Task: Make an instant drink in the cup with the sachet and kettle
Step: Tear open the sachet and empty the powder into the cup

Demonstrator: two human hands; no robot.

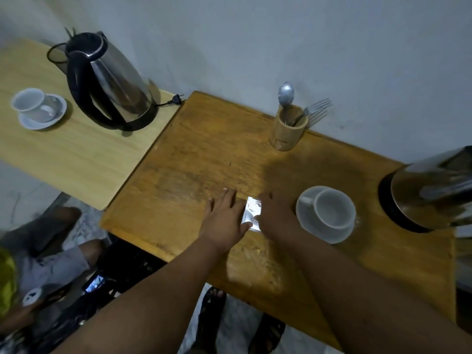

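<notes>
Both forearms reached out from the bottom of the view over the darker wooden table (178,159), and the two hands met around a silvery sachet (251,212) lying flat on the wood. The left hand (224,218) lay spread, fingers straight, its thumb against the sachet's left edge; it gripped nothing. The right hand (274,213) covered the sachet's right side, knuckles up, and whether its fingers had pinched the packet could not be told.

Just right of that hand stood the empty white cup (328,209) on its saucer (306,221), and beyond it, at the frame's right edge, a steel kettle (431,190) (a second kettle (109,80) and another cup (32,102) sat on the paler table (76,154) to the left).

The likely risks were these. The foil lay flush with the wood, so fingers could slide over it instead of lifting an edge. The right wrist sat close to the saucer, and a jerk while prying could nudge the cup. A hard tear above the table rather than over the cup could scatter powder. The kettle, if hot, stood near enough for a careless elbow.
</notes>
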